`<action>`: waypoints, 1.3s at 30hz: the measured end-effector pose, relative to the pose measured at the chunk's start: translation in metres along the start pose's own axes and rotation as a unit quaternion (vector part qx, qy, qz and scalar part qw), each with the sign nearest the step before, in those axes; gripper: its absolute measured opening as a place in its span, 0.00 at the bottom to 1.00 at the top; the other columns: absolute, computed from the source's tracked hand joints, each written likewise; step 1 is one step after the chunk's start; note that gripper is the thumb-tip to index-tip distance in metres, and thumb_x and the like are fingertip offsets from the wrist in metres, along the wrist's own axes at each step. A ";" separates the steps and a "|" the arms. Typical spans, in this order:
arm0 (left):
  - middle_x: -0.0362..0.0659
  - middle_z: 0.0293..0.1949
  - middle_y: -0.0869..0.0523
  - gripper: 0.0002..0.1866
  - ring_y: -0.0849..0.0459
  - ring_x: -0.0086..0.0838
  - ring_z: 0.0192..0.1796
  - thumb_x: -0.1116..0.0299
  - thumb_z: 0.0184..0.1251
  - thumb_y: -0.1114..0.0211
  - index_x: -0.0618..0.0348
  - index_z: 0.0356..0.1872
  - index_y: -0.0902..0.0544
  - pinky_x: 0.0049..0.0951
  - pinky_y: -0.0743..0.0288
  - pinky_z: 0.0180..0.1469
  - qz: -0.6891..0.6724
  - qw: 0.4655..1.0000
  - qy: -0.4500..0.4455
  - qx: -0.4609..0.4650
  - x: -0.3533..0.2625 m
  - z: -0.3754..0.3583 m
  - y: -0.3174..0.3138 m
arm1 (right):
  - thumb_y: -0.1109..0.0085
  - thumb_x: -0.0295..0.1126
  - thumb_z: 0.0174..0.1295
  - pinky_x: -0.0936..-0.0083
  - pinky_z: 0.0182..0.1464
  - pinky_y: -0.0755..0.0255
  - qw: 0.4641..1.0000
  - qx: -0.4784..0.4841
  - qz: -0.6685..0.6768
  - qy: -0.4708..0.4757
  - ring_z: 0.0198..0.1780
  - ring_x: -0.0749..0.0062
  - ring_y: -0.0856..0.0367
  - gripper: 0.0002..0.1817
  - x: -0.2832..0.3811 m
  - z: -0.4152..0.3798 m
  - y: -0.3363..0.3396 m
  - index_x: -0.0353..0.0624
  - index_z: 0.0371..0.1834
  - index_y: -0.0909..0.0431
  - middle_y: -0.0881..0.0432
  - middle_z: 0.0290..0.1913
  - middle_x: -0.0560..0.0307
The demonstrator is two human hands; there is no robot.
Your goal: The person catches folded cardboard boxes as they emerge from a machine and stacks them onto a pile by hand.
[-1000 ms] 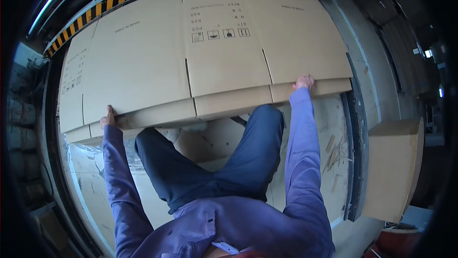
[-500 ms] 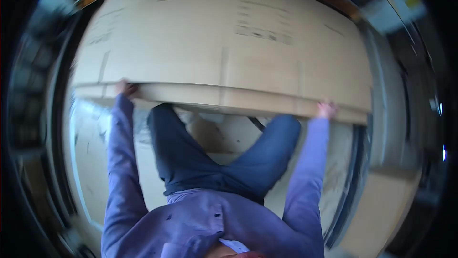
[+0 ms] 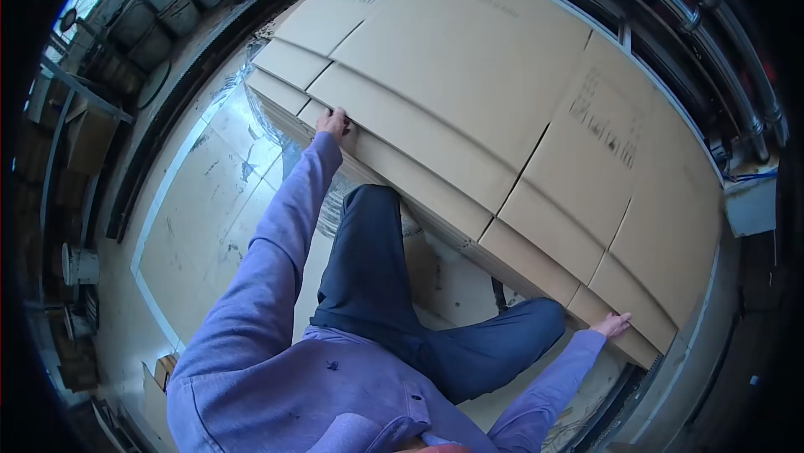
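A stack of large flat cardboard sheets (image 3: 452, 76), creased and slotted with printed markings, spreads in front of my knees. Its top sheet lies set back from the front edge of those beneath. My left hand (image 3: 334, 122) is at the near edge toward the left, its fingers curled over the edge of a sheet. Farther right, my right hand (image 3: 614, 325) grips the near edge close to the right corner. The undersides of both hands' grips are hidden.
Metal rollers or pipes (image 3: 695, 18) run along the upper right. Buckets (image 3: 155, 30) stand at the upper left, and a white pail (image 3: 81, 263) is at the left. A dark rail (image 3: 159, 135) crosses the floor on the left.
The view has turned, so the stack now slants down to the right. Both hands remain at its near edge, and the stepped sheet edges show more clearly.
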State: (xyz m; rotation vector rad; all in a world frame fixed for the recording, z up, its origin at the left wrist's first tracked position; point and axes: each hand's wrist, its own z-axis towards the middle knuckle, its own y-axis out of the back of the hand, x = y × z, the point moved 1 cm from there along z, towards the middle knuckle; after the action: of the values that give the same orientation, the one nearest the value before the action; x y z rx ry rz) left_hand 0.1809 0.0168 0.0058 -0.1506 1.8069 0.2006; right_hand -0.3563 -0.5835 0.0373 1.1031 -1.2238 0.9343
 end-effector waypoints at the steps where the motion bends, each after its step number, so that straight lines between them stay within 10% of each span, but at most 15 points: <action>1: 0.41 0.27 0.24 0.28 0.25 0.28 0.24 0.44 0.57 0.43 0.65 0.36 0.27 0.28 0.25 0.26 -0.047 0.998 0.046 -0.008 -0.003 0.000 0.000 | 0.54 0.48 0.61 0.67 0.55 0.32 0.999 0.010 0.043 -0.019 0.55 0.48 0.31 0.37 0.010 -0.004 0.002 0.29 0.63 0.48 0.43 0.62 0.34; 8: 0.53 0.36 0.25 0.43 0.21 0.35 0.27 0.34 0.54 0.48 0.71 0.51 0.36 0.34 0.21 0.24 0.001 0.990 0.121 -0.068 -0.022 0.004 -0.005 | 0.44 0.48 0.55 0.61 0.58 0.34 0.981 -0.046 -0.176 -0.060 0.57 0.49 0.33 0.40 0.024 -0.012 -0.006 0.27 0.60 0.46 0.38 0.58 0.34; 11: 0.61 0.52 0.33 0.44 0.26 0.46 0.51 0.40 0.55 0.46 0.69 0.60 0.48 0.41 0.21 0.35 0.176 0.975 0.063 -0.118 -0.032 -0.007 -0.015 | 0.39 0.48 0.51 0.60 0.58 0.35 0.987 -0.020 -0.151 -0.058 0.56 0.50 0.32 0.43 0.014 -0.002 -0.004 0.28 0.61 0.49 0.37 0.57 0.34; 18: 0.62 0.61 0.45 0.45 0.38 0.55 0.60 0.49 0.45 0.42 0.69 0.61 0.46 0.48 0.39 0.59 0.223 0.953 0.181 -0.095 -0.055 -0.002 -0.023 | 0.38 0.50 0.51 0.60 0.57 0.33 0.985 0.021 -0.132 -0.112 0.58 0.46 0.33 0.47 0.014 0.015 -0.007 0.32 0.63 0.54 0.38 0.58 0.34; 26: 0.63 0.52 0.32 0.30 0.35 0.45 0.57 0.52 0.45 0.44 0.69 0.44 0.25 0.42 0.35 0.53 0.263 0.954 0.132 -0.061 -0.076 -0.011 -0.022 | 0.41 0.53 0.53 0.68 0.49 0.28 0.978 0.047 -0.173 -0.109 0.51 0.53 0.28 0.46 0.019 0.010 -0.001 0.32 0.63 0.51 0.37 0.58 0.38; 32: 0.49 0.28 0.23 0.20 0.22 0.36 0.27 0.57 0.43 0.41 0.66 0.32 0.22 0.32 0.24 0.29 0.183 0.967 0.151 -0.088 -0.064 -0.003 -0.013 | 0.44 0.48 0.57 0.71 0.47 0.28 0.984 0.037 -0.114 -0.135 0.50 0.58 0.29 0.38 0.010 0.027 0.001 0.32 0.60 0.47 0.35 0.56 0.39; 39: 0.51 0.30 0.21 0.21 0.22 0.36 0.26 0.54 0.46 0.43 0.64 0.33 0.21 0.33 0.25 0.27 0.250 0.960 0.108 -0.063 -0.058 -0.002 -0.009 | 0.44 0.48 0.57 0.70 0.49 0.29 0.981 0.040 -0.128 -0.137 0.52 0.59 0.30 0.39 0.016 0.023 -0.004 0.32 0.60 0.51 0.35 0.57 0.42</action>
State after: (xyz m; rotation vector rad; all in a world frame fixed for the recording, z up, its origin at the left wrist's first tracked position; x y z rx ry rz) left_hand 0.1947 0.0075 0.0623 0.2068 2.0242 0.6813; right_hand -0.3554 -0.6071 0.0528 1.4530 -1.2350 0.6532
